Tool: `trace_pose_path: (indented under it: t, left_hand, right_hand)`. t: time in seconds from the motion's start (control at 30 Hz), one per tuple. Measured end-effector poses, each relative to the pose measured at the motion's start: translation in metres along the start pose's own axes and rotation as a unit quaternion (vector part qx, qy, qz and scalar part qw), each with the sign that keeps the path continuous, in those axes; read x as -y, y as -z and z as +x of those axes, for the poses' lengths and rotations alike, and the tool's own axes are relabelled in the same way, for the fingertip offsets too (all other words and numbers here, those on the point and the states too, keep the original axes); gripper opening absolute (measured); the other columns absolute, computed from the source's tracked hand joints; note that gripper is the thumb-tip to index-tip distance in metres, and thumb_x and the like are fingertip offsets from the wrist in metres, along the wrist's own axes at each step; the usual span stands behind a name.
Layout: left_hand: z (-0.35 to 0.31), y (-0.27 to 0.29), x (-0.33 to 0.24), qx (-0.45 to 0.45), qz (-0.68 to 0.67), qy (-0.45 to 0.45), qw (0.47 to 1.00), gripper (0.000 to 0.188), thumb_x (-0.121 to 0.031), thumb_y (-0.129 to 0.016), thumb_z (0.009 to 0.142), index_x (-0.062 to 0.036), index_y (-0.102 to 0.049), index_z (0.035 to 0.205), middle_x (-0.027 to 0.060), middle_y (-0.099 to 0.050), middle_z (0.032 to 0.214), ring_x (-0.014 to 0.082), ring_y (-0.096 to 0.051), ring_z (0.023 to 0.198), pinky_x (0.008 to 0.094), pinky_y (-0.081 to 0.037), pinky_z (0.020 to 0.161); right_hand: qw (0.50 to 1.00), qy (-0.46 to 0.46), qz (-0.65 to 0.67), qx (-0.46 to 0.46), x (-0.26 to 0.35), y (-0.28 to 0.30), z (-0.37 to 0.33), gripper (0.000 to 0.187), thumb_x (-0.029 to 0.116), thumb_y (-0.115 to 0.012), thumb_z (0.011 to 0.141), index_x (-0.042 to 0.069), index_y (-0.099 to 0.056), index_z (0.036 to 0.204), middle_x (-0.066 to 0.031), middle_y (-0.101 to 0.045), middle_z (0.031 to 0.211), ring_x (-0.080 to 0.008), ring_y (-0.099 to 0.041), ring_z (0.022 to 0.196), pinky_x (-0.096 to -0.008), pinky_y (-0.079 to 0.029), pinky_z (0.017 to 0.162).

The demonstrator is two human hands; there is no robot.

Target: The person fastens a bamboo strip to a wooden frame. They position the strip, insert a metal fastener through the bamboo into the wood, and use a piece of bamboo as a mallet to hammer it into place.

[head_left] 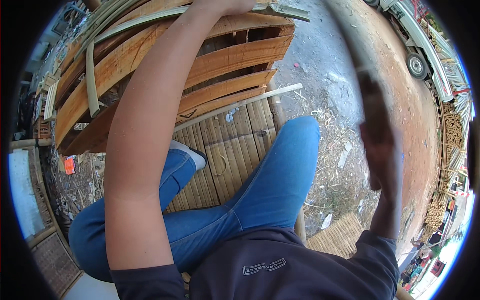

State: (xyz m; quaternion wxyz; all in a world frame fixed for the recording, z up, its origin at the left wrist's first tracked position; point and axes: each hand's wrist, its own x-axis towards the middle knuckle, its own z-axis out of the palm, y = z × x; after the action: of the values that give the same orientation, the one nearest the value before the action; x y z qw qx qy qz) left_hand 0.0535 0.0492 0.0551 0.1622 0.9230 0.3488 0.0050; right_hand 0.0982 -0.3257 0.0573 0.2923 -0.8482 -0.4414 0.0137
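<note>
My left arm reaches up over the stacked wooden planks [230, 56]. My left hand [231, 6], partly cut off by the top edge, is closed round a split bamboo strip [287, 11] lying across the stack; its fingers are mostly hidden. One end of the strip pokes out to the right of the hand and looks split. On the right, my right hand [384, 157] is wrapped round the handle of a machete [374, 102]. The long blade points up past the top edge, raised apart from the strip and smeared by motion.
I sit cross-legged on a bamboo-slat platform [235, 155]. More bamboo strips [92, 80] lean on the planks at left. Shavings [325, 135] litter the ground. Beyond the dirt road stand a white truck [417, 50] and stacked bamboo poles [452, 127]; people [417, 243] are far right.
</note>
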Motion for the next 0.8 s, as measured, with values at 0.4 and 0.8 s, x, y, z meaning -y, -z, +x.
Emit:
trace_pose_path:
  t: [0.4, 0.8]
  left_hand:
    - [-0.018, -0.001, -0.002, -0.042, -0.015, 0.004, 0.999, 0.102, -0.068, -0.061, 0.086, -0.0091, -0.022, 0.159, 0.0191, -0.016, 0.165, 0.04, -0.022, 0.15, 0.0563, -0.018, 0.122]
    - [-0.023, 0.001, -0.007, -0.05, 0.006, 0.018, 0.999, 0.091, -0.056, -0.063, 0.088, -0.0074, -0.026, 0.156, 0.0168, -0.019, 0.163, 0.0394, -0.026, 0.148, 0.0553, -0.022, 0.121]
  right_hand:
    - [0.993, -0.068, 0.024, 0.094, 0.004, -0.011, 0.011, 0.08, -0.003, -0.064, 0.089, 0.018, -0.031, 0.159, -0.0146, -0.038, 0.159, -0.0279, -0.035, 0.146, -0.0419, -0.034, 0.117]
    - [0.995, 0.034, 0.04, -0.085, -0.009, -0.006, 0.011, 0.079, -0.004, -0.064, 0.09, 0.011, -0.028, 0.159, -0.0178, -0.045, 0.153, -0.0205, -0.054, 0.112, -0.0313, -0.051, 0.085]
